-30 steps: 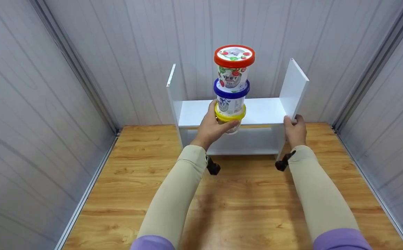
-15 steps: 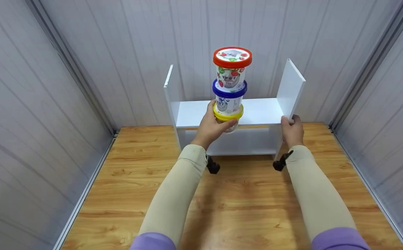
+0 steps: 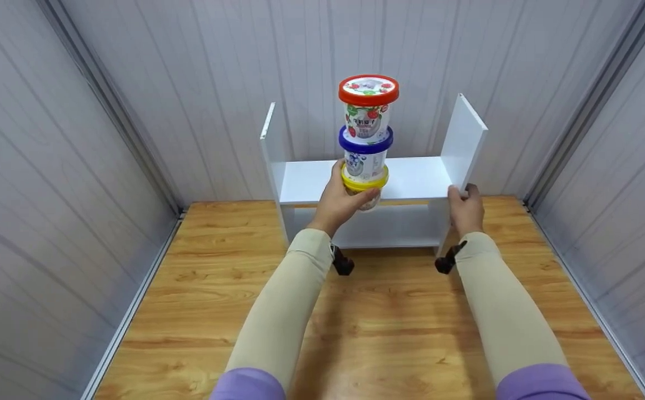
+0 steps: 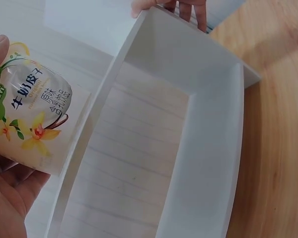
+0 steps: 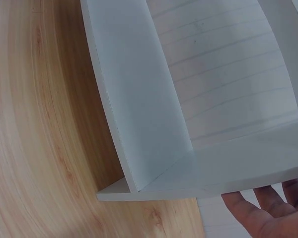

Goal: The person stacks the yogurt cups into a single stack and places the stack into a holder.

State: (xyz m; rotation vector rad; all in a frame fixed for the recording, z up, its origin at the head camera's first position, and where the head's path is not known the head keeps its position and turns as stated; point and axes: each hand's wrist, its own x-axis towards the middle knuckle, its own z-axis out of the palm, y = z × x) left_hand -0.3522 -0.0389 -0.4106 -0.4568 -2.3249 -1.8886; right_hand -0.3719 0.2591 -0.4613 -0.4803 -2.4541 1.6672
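Note:
Three paper tubs stand stacked upright in the head view: a red-lidded tub (image 3: 368,119) on top, a blue-lidded tub (image 3: 365,164) in the middle and a yellow-lidded tub (image 3: 365,182) at the bottom. My left hand (image 3: 338,203) grips the yellow-lidded tub, thumb across its front, by the front edge of the white shelf (image 3: 416,178). I cannot tell whether its base touches the shelf board. In the left wrist view its printed side (image 4: 35,104) shows yellow flowers. My right hand (image 3: 466,212) holds the shelf's right side panel (image 3: 464,139), some fingers hidden behind it.
A lower board (image 3: 394,226) runs beneath the upper one. The shelf's left side panel (image 3: 274,147) rises to the left. Wood-grain flooring (image 3: 389,322) spreads in front, with pale panelled walls (image 3: 216,83) behind and on both sides.
The whole view has shifted slightly, so the shelf sits a little further left. Both hands keep their hold, and the stack stays upright over nearly the same spot.

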